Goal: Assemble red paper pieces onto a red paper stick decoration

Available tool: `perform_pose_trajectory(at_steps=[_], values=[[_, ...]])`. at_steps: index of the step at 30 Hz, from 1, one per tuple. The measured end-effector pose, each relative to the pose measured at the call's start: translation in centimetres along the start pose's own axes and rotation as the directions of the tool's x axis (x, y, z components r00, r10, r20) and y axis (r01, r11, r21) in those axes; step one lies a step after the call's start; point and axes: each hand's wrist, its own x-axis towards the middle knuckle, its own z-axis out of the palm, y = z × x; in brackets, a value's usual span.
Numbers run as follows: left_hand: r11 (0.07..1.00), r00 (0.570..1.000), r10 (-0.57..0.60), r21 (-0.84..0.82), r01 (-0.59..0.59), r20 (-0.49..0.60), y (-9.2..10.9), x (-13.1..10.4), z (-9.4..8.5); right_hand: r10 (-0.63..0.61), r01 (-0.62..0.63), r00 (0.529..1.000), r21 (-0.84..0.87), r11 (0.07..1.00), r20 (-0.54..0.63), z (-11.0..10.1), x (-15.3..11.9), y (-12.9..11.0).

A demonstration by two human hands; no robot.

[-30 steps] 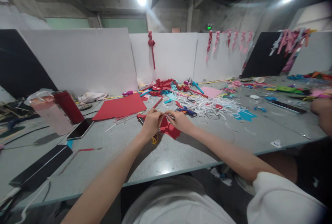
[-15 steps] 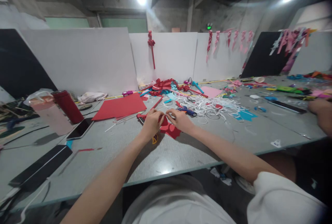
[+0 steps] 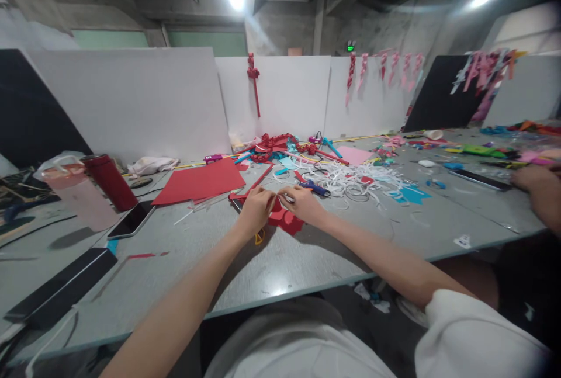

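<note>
My left hand [image 3: 256, 210] and my right hand [image 3: 303, 204] meet above the table with fingertips pinched together. Between them is a small piece of red paper [image 3: 276, 203], mostly covered by the fingers. Red paper scraps [image 3: 287, 224] with a scalloped edge lie just below the hands. A yellow loop handle [image 3: 259, 237], apparently of scissors, sticks out beneath my left wrist. Beyond my right hand rests a blue glue gun [image 3: 316, 189]. A narrow red strip [image 3: 262, 178] lies behind my left hand.
Red sheets [image 3: 199, 181] lie left of the hands, near a phone [image 3: 131, 218], a red flask [image 3: 111, 182] and a pink bottle [image 3: 81, 194]. White paper strips [image 3: 357, 182] are heaped at right. Another person's hand [image 3: 537, 182] rests at the far right.
The view has shifted slightly. Both hands stay pinched together over the same spot, with only a slight movement of the fingers.
</note>
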Motion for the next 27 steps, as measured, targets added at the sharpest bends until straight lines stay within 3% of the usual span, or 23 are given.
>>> perform_pose_trajectory(at_steps=[7, 17, 20, 23, 27], values=[[0.994, 0.999, -0.038, -0.098, 0.041, 0.027, 0.2, 0.3, 0.0, -0.18, 0.184, 0.983, -0.155, 0.971, 0.035, -0.8, 0.4, -0.3], [0.975, 0.993, -0.118, -0.187, 0.117, 0.005, 0.8, 1.3, -0.5, -0.219, 0.21, 0.976, -0.31, 0.927, 0.007, -1.2, 0.7, -1.1], [0.979, 0.996, -0.088, -0.183, 0.093, 0.035, 0.8, 1.0, -0.3, -0.15, 0.121, 0.987, -0.352, 0.928, -0.058, -2.0, 1.1, -0.1], [0.985, 0.991, 0.018, -0.171, 0.004, 0.129, 0.7, 0.4, -0.2, 0.016, -0.087, 0.975, -0.315, 0.945, -0.221, -3.4, 1.6, 1.7], [0.983, 0.996, -0.018, -0.18, 0.033, 0.086, 0.4, -0.1, -0.3, 0.111, -0.122, 0.979, -0.055, 0.991, -0.172, -4.8, 1.9, 3.0]])
